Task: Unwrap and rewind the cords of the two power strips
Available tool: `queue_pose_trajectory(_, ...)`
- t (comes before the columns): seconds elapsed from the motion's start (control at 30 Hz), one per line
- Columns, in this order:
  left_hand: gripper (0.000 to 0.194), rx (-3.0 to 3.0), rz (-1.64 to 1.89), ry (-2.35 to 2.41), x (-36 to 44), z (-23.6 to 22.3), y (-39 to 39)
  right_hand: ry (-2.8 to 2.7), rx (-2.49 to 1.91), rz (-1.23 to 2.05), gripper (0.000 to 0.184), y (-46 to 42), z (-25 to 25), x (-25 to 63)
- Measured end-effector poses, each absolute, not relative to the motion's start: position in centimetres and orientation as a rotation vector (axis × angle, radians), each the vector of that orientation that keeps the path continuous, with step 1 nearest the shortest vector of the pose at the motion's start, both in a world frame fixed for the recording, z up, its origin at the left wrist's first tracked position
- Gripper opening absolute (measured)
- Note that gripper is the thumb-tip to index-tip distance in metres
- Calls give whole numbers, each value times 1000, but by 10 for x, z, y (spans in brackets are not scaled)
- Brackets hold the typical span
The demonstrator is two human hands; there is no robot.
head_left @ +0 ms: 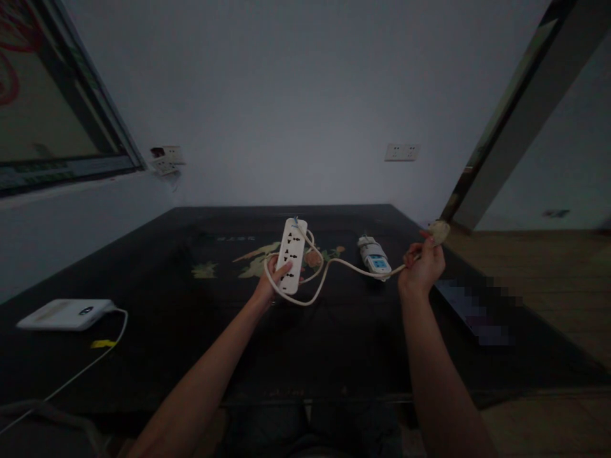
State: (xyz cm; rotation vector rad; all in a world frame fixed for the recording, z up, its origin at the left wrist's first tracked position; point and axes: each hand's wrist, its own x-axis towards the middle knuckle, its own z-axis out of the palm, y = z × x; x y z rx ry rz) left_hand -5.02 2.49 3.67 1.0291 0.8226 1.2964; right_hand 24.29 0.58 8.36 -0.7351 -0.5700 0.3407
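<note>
Far left: white power bank (62, 313) on black table (157, 356). Left hand (270, 280) grips white power strip (291, 245) above table's middle, thumb across sockets. Cord (356, 266) loops rightward past blue-labelled bundle (375, 256). Right hand (426, 264): fingers pinching plug (440, 231).

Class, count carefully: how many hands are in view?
2: the left hand, near the middle, holding the power strip; the right hand, farther right, holding the plug.
</note>
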Motion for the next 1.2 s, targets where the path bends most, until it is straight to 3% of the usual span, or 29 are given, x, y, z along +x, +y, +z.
queue_pose_trajectory(0.13, 60, 1037, 1317, 820, -49, 38, 24, -606, -712, 357, 33, 5, 86, 238)
queue_pose_trajectory(0.3, 61, 1037, 1336, 814, -49, 40, 23, -719, -700, 457, 47, 4, 88, 231)
queue_pose_trajectory(0.5, 57, 1032, 1401, 819, -50, 41, 23, -921, -688, 692, 33, 0, 89, 220)
queue_pose_trajectory(1.0, 57, 1041, 1376, 847, -51, 39, 25, -1756, -876, 1413, 36, -8, 75, 194)
queue_pose_trajectory(1.07, 55, 1059, 1350, 843, -51, 41, 21, -1839, -861, 1401, 36, -8, 72, 184)
queue_pose_trajectory(1.2, 52, 1078, 1323, 833, -50, 44, 17, -1888, -887, 1065, 34, -5, 65, 170)
